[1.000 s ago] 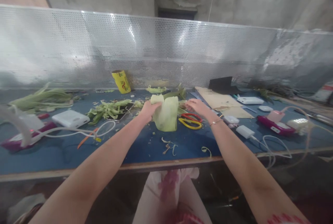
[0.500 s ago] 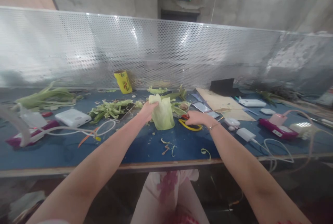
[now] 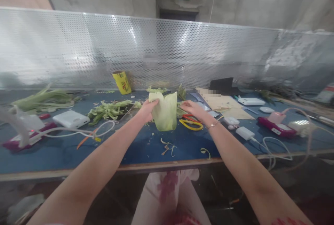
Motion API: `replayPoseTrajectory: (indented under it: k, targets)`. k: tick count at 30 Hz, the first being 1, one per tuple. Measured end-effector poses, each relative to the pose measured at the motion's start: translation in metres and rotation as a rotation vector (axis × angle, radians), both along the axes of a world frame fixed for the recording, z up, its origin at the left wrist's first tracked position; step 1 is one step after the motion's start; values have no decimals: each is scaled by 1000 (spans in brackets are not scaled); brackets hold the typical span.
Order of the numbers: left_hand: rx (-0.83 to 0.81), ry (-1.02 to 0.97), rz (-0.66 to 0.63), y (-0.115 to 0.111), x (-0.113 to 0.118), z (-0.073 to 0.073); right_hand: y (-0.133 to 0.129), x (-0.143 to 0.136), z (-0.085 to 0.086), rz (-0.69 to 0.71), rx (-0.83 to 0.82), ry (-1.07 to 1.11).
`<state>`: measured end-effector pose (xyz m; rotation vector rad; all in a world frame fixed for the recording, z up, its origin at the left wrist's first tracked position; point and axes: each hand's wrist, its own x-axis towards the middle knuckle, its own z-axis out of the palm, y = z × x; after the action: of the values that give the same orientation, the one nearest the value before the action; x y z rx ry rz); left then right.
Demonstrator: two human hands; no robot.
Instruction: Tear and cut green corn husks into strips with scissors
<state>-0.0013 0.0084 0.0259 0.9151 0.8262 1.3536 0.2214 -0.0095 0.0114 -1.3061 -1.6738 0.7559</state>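
My left hand point(image 3: 150, 109) grips a broad, pale green corn husk point(image 3: 166, 113) by its upper left edge, fingers closed on it. The husk hangs upright, a little above the blue table. To its right is my right hand point(image 3: 192, 109), fingers stretched towards the husk but apart from it, with nothing seen in them. Just below this hand lie scissors with yellow and red looped handles point(image 3: 191, 125); their blades cannot be made out. A heap of torn green husk strips point(image 3: 109, 110) lies to the left of my left hand.
Small scraps point(image 3: 167, 147) lie near the front edge. A yellow roll point(image 3: 121, 82) stands at the back before a perforated metal screen point(image 3: 104, 51). Left are a white box point(image 3: 71, 118) and cables; right are cardboard point(image 3: 221, 101), a white charger point(image 3: 245, 133) and a purple power strip point(image 3: 276, 127).
My right hand has let go of the scissors' handles and risen slightly up and left, towards the husk. The husk in my left hand is spread wider.
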Motion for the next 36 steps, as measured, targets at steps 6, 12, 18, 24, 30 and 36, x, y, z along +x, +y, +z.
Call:
replayPoseTrajectory:
  k: [6, 12, 18, 24, 30, 36]
  targets:
    - [48, 84, -77, -15, 18, -8, -1, -35, -8, 306, -115, 749]
    - [229, 271, 117, -6, 22, -24, -4, -41, -7, 174, 0, 715]
    - [177, 271, 201, -7, 24, -20, -5, -39, -7, 42, 111, 325]
    - [132, 396, 296, -1, 18, -20, -13, -39, -2, 61, 75, 296]
    - [268, 624, 417, 3, 11, -21, -14, -39, -3, 255, 91, 568]
    - [171, 498, 501, 11, 4, -20, -23, -23, 13, 135, 109, 452]
